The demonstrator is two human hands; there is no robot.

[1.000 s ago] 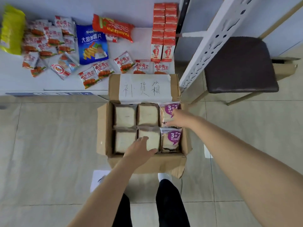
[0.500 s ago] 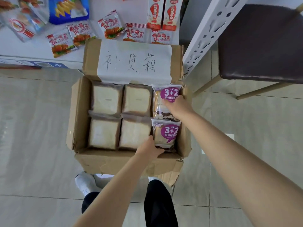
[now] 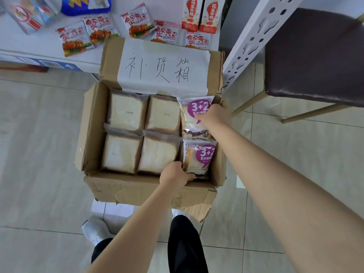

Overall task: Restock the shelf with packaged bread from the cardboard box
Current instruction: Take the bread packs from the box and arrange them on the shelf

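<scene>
An open cardboard box (image 3: 92, 133) stands on the floor, its back flap bearing a handwritten paper label. Inside lie several clear-wrapped white bread packs (image 3: 128, 112) and, in the right column, two purple-labelled "3+2" bread packs. My right hand (image 3: 213, 115) grips the far purple pack (image 3: 190, 123) at its right edge. My left hand (image 3: 173, 174) closes on the near left corner of the near purple pack (image 3: 199, 156). Both packs still lie in the box.
Behind the box a low white shelf (image 3: 23, 54) carries red snack packets (image 3: 74, 38), a blue chip bag and red milk cartons (image 3: 201, 14). A white perforated shelf upright (image 3: 254, 36) slants at right, beside a dark-seated chair (image 3: 315, 56). My legs and white shoe are below the box.
The view has closed in on the box. My left hand slid right from the plain bread to the near purple pack's corner; my right hand settled on the far purple pack.
</scene>
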